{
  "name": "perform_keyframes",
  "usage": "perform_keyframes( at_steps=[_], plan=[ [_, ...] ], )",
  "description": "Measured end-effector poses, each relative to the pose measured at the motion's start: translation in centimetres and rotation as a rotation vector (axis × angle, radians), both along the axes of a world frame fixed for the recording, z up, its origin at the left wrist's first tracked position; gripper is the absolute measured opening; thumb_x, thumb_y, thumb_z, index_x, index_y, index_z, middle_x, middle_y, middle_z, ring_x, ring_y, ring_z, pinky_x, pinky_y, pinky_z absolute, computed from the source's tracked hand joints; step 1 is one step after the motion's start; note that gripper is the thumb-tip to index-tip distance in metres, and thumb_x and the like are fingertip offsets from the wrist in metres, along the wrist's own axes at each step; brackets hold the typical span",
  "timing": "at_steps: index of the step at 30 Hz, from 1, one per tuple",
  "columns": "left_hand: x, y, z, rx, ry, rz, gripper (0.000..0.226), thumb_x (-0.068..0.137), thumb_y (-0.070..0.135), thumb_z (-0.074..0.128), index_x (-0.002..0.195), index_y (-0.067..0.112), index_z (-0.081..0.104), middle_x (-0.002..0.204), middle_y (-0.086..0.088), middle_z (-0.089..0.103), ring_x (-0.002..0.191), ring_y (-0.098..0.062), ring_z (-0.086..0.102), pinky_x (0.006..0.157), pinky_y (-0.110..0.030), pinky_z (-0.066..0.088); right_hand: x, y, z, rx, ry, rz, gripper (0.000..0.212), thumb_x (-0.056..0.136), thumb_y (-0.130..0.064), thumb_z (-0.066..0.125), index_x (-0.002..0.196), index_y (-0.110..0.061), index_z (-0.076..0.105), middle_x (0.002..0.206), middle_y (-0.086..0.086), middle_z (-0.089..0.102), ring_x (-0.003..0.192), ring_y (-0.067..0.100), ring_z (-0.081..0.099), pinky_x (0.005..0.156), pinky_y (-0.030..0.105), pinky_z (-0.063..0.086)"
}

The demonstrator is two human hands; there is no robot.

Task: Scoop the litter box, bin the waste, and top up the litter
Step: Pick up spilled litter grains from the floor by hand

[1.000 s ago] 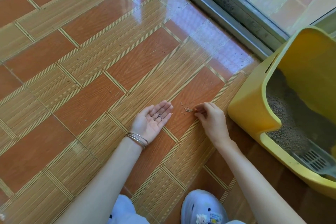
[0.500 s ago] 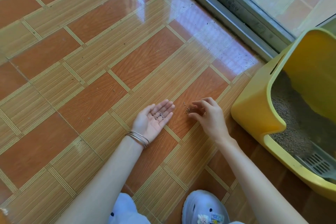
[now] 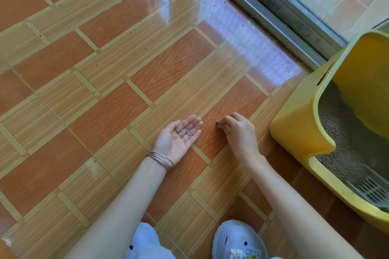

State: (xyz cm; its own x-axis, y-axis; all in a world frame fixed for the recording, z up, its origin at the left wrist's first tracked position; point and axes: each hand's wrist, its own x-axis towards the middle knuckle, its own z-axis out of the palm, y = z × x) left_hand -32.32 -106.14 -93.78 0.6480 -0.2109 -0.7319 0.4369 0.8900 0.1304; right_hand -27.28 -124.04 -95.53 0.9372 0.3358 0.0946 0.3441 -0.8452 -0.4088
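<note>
Down at floor level now, and the left hand [image 3: 179, 139] lies palm up on the tiled floor [image 3: 101, 82], fingers stretched flat toward one o'clock, wide open and cupping a small scatter of dark litter granules [image 3: 185, 133] in the hollow of the palm. Thin silver bangles [image 3: 161, 160] ring that wrist, and the bare forearm runs back toward seven o'clock. Just beside it, at three o'clock from the open palm, the right hand [image 3: 237, 132] is knuckles up, wrist bent, fingers curled in with the fingertips [image 3: 220, 125] pinched down against the tile at a few stray grains [image 3: 215, 120]; whether a grain is actually caught in that pinch is too small to tell. The right forearm angles back toward five o'clock. Over at three o'clock from the hands, near but apart from them, sits the yellow litter box [image 3: 299, 124], its high wall turned this way and its low front lip toward the bottom right; grey litter [image 3: 347, 143] fills the pan. A grey slotted scoop [image 3: 370, 190] rests inside at the box's five o'clock corner, partly cut off by the frame edge. At six o'clock, two pale blue shoes [image 3: 237, 239] peek in, and a metal door track [image 3: 273, 17] runs across at one o'clock.
</note>
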Motion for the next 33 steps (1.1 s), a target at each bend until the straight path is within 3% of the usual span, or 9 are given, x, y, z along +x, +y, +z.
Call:
perform_keyframes(
  at_steps=[10, 15, 18, 20, 25, 30, 33],
  plan=[
    [0.0, -0.4, -0.2, 0.003, 0.007, -0.009, 0.035, 0.098, 0.016, 0.035, 0.109, -0.005, 0.061, 0.109, -0.019, 0.067, 0.104, -0.028, 0.065, 0.09, -0.039, 0.051, -0.9, 0.8, -1.0, -0.159, -0.175, 0.067, 0.011, 0.086, -0.001, 0.059, 0.078, -0.004, 0.054, 0.073, 0.012, 0.053, 0.065, 0.025, 0.049, 0.055, 0.035, 0.048],
    [0.0, -0.7, 0.1, 0.017, 0.023, -0.015, 0.035, 0.098, 0.016, 0.035, 0.108, -0.005, 0.061, 0.107, -0.019, 0.068, 0.104, -0.028, 0.064, 0.089, -0.04, 0.051, -0.6, 0.9, -1.5, -0.17, -0.137, 0.075, 0.021, 0.094, -0.01, 0.038, 0.08, -0.004, 0.054, 0.075, 0.013, 0.053, 0.068, 0.027, 0.049, 0.059, 0.04, 0.048],
    [0.0, -0.9, 0.3, 0.031, 0.039, -0.014, 0.035, 0.098, 0.016, 0.034, 0.11, -0.006, 0.06, 0.107, -0.019, 0.067, 0.109, -0.029, 0.061, 0.094, -0.038, 0.049, -0.7, 0.9, -1.0, -0.064, -0.072, 0.069, 0.014, 0.092, -0.007, 0.044, 0.085, -0.002, 0.055, 0.081, 0.013, 0.055, 0.073, 0.026, 0.05, 0.066, 0.038, 0.048],
    [0.0, -1.5, 0.5, 0.038, 0.051, -0.028, 0.036, 0.099, 0.016, 0.034, 0.108, -0.006, 0.06, 0.104, -0.019, 0.067, 0.105, -0.029, 0.062, 0.091, -0.036, 0.05, -1.3, 1.2, 0.1, 0.082, -0.029, 0.068, 0.009, 0.09, -0.007, 0.05, 0.088, -0.001, 0.056, 0.084, 0.011, 0.056, 0.078, 0.022, 0.05, 0.073, 0.027, 0.044],
    [0.1, -3.2, 0.7, 0.054, 0.074, -0.058, 0.036, 0.099, 0.017, 0.034, 0.096, -0.002, 0.064, 0.078, -0.012, 0.069, 0.084, -0.022, 0.061, 0.067, -0.029, 0.058, -2.8, 2.0, 2.4, 0.24, 0.012, 0.17, 0.011, 0.089, -0.012, 0.053, 0.09, -0.004, 0.061, 0.088, 0.005, 0.059, 0.082, 0.014, 0.049, 0.076, 0.019, 0.041],
    [0.2, -2.6, 0.7, -0.03, 0.039, -0.055, 0.035, 0.098, 0.015, 0.034, 0.108, -0.007, 0.06, 0.101, -0.02, 0.068, 0.098, -0.028, 0.064, 0.09, -0.037, 0.05, -2.0, -0.7, 2.5, 0.253, 0.054, 0.026, 0.008, 0.085, -0.007, 0.064, 0.093, -0.006, 0.064, 0.09, 0.003, 0.062, 0.084, 0.014, 0.055, 0.077, 0.024, 0.047],
    [0.2, -1.4, 0.3, -0.04, 0.018, -0.017, 0.034, 0.097, 0.014, 0.035, 0.11, -0.006, 0.059, 0.107, -0.02, 0.067, 0.103, -0.029, 0.063, 0.092, -0.039, 0.05, -1.1, -2.7, 1.7, 0.165, 0.105, -0.032, 0.011, 0.082, -0.008, 0.068, 0.092, -0.008, 0.064, 0.089, 0.003, 0.063, 0.082, 0.014, 0.058, 0.076, 0.031, 0.052]
  ],
)
